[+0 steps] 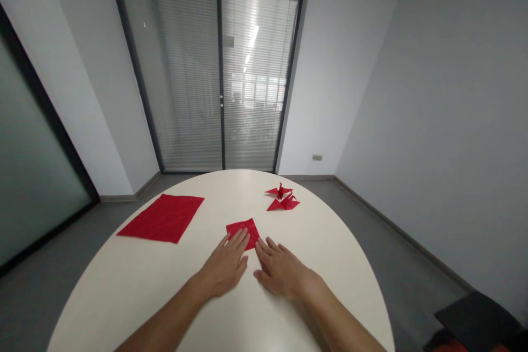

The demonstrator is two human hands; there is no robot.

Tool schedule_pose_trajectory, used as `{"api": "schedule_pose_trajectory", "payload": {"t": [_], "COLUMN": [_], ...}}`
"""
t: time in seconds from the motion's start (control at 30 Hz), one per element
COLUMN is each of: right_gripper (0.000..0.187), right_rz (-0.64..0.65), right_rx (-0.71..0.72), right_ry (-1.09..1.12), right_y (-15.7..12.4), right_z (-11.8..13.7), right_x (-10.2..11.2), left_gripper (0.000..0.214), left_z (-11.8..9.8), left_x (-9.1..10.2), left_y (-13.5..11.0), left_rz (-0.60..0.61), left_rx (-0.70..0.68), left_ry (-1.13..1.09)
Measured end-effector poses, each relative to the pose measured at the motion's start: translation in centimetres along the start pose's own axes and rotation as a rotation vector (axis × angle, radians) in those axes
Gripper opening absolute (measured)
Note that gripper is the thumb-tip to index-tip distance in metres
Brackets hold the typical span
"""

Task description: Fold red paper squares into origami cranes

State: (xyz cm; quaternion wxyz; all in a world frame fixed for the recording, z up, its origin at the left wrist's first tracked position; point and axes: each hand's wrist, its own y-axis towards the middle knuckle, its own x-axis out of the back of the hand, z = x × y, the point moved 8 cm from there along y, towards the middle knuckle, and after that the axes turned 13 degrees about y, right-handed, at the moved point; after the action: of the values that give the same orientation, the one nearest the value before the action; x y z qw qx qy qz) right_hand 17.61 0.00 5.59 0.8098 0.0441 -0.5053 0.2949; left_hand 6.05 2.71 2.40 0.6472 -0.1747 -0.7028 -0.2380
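Observation:
A small folded piece of red paper [252, 227] lies flat on the table in front of me, creases showing across it. My left hand [226, 264] rests over its near left part, fingers stretched out and lying flat on the paper. At the paper's right corner, my right hand [282, 269] has its fingertips touching the edge, with the fingers extended. Parts of the paper's near side are hidden beneath the left fingers.
The round white table [322, 253] fills the lower view. A large red paper sheet [163, 219] lies at the left. Two red paper cranes [284, 203] sit at the back right. A dark chair [478, 319] stands on the floor at the lower right.

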Motion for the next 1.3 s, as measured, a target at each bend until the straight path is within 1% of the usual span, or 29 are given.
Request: {"api": "schedule_pose_trajectory", "payload": {"t": [0.03,0.07,0.13,0.23,0.33,0.43,0.53,0.6,0.7,0.83,0.93,1.1,1.17,1.3], "right_gripper": [0.063,0.054,0.035,0.034,0.033,0.042,0.046,0.043,0.036,0.033,0.033,0.026,0.026,0.032], "right_rz": [-0.026,-0.071,-0.191,-0.352,-0.420,-0.376,-0.337,-0.319,-0.312,-0.338,-0.347,-0.363,-0.373,-0.393], "right_rx": [0.013,0.025,0.049,0.095,0.163,0.213,0.227,0.226,0.232,0.279,0.278,0.269,0.257,0.251], "right_ry": [-0.024,-0.051,-0.091,-0.046,0.043,0.084,0.092,0.085,0.071,0.048,0.046,0.072,0.085,0.111], "right_y": [-0.1,-0.2,-0.1,0.2,0.6,1.2,1.4,1.4,1.4,1.5,1.8,2.0,1.9,1.8], "right_z": [0.2,0.4,0.8,1.0,0.5,-0.1,-0.4,-0.2,0.2,0.4,-0.1,-0.6,-0.7,-0.6], "right_x": [0.5,1.0,2.3,3.7,3.6,2.7,2.2,2.2,2.3,2.2,2.1,2.3,2.5,2.7], "left_gripper": [0.058,0.058,0.058,0.057,0.059,0.064,0.060,0.055,0.052,0.052,0.054,0.050,0.049,0.049], "left_z": [0.0,0.0,-0.2,-0.9,-1.6,-1.6,-1.0,-0.3,1.2,2.4,2.2,1.1,1.1,1.5], "left_x": [0.0,0.0,0.3,1.1,1.8,1.9,1.4,0.9,0.4,0.5,1.1,1.7,2.0,2.3], "left_y": [0.0,-0.1,-0.2,-0.5,-0.8,-0.9,-0.9,-0.9,-0.8,-0.8,-0.7,-0.3,-0.2,-0.1], "left_rz": [0.012,0.023,0.029,0.000,-0.026,-0.029,-0.023,-0.015,-0.016,-0.067,-0.125,-0.199,-0.246,-0.321], "left_rx": [-0.001,-0.002,-0.021,-0.104,-0.188,-0.218,-0.212,-0.172,-0.067,0.026,0.033,0.031,0.060,0.132], "left_ry": [-0.006,-0.013,-0.031,-0.068,-0.093,-0.099,-0.087,-0.055,0.017,0.091,0.095,0.026,-0.022,-0.097]}}
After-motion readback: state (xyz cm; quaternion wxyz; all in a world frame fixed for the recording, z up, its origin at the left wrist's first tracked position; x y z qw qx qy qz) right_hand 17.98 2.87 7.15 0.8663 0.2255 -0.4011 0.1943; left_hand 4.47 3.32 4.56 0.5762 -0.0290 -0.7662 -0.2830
